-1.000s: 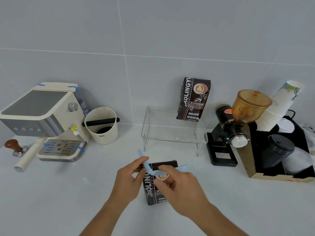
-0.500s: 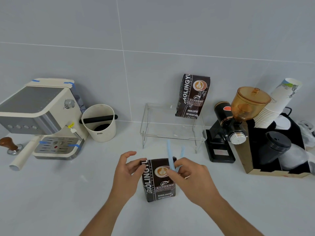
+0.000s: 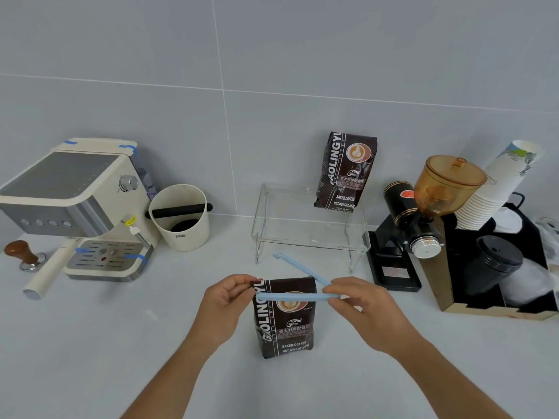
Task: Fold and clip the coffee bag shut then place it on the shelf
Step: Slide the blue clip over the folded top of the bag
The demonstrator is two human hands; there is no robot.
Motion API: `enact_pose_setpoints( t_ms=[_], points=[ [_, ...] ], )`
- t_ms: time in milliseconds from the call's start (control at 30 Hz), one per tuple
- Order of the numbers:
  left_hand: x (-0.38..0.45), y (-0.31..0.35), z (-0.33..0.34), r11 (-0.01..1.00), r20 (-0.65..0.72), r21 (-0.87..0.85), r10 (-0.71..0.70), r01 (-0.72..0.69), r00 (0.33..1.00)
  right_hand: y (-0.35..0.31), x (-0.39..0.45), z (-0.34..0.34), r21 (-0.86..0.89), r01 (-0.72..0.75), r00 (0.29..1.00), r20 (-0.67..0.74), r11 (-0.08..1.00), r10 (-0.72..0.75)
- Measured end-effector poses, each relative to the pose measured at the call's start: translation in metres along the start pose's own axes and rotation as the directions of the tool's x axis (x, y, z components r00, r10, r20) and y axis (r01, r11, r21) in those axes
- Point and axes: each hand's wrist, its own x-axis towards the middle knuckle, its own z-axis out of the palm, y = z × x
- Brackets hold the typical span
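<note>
A dark brown coffee bag [image 3: 286,322] stands upright on the white counter in front of me, its top folded down. My left hand [image 3: 225,303] pinches the bag's top left corner. My right hand [image 3: 360,306] holds the hinge end of a light blue bag clip [image 3: 292,296]. The clip is spread open in a V: one arm lies across the front of the bag just below the fold, the other points back and left behind it. A clear acrylic shelf [image 3: 305,237] stands behind the bag, with a second coffee bag [image 3: 346,170] upright on its right rear.
An espresso machine [image 3: 75,207], a wooden-handled tamper [image 3: 22,255] and a white knock box [image 3: 181,217] sit at the left. A black grinder [image 3: 417,225] with an amber hopper, stacked paper cups [image 3: 496,189] and a black organiser with a dark tumbler [image 3: 493,267] stand at the right.
The bag went from lying tilted under my hands to standing upright. The clip swung from pointing up in my right hand to lying across the bag's front under the fold.
</note>
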Motion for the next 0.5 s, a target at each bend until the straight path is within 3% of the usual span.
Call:
enact_pose_setpoints(
  t_ms=[133, 300, 500],
  points=[
    [0.002, 0.004, -0.008, 0.999, 0.06, 0.045, -0.005, 0.002, 0.998, 0.008, 0.008, -0.003, -0.023, -0.01, 1.0, 0.022, 1.0, 0.01],
    [0.005, 0.018, -0.017, 0.969, 0.155, 0.241, 0.018, -0.055, 0.988, 0.006, 0.018, -0.006, -0.013, -0.005, 0.998, 0.067, 1.0, 0.006],
    [-0.001, 0.028, -0.017, 0.911, 0.146, 0.383, 0.101, -0.15, 0.984, 0.004, 0.025, -0.007, -0.019, 0.044, 0.991, 0.127, 0.999, -0.041]
  ],
)
